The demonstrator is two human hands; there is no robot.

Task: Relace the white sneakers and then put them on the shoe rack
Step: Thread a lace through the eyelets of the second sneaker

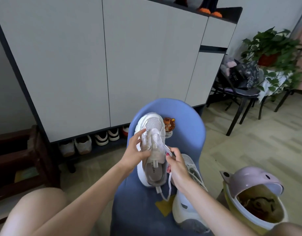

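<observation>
A white mesh sneaker with a chunky white sole (151, 143) stands tilted, toe up, on the seat of a blue plastic chair (189, 126) bearing a cartoon squirrel sticker (169, 124). The left hand (135, 150) grips this sneaker by its side, thumb and fingers curled round the upper near the eyelets. The right hand (176, 165) pinches a flat white shoelace (167, 186) between thumb and fingertips beside the tongue; the lace hangs down in a loop over the seat. The second white sneaker (189, 200) lies just to the right on the same chair, partly under the right forearm. Behind stands a tall grey cabinet (102, 65), with shoes in the open shelf at its foot (95, 140). A pink helmet (252, 181) sits at right.
</observation>
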